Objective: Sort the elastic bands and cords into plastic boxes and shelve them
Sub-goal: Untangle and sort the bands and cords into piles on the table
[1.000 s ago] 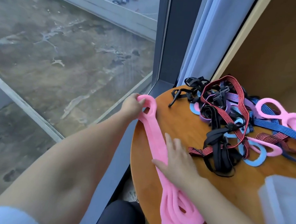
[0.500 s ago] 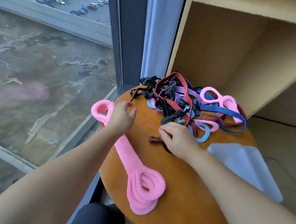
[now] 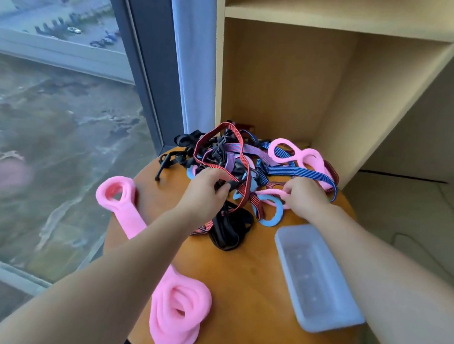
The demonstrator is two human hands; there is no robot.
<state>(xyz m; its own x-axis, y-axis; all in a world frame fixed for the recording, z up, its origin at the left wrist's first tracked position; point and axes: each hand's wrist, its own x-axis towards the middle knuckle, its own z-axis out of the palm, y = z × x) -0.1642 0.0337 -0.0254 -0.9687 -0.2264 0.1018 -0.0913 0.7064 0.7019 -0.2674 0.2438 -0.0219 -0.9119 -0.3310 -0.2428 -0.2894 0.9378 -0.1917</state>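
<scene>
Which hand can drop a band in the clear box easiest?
Probably the right hand. It pinches a pink band, and the plastic box lies right beside its forearm. The left hand grips the tangled cords, farther from the box.

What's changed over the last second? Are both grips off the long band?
Yes. The left grip let go of the long pink band and moved right to grip the tangled cords; the right grip lifted off it and now pinches a thin pink band. The long band stays on the table, plastic box unmoved.
</scene>
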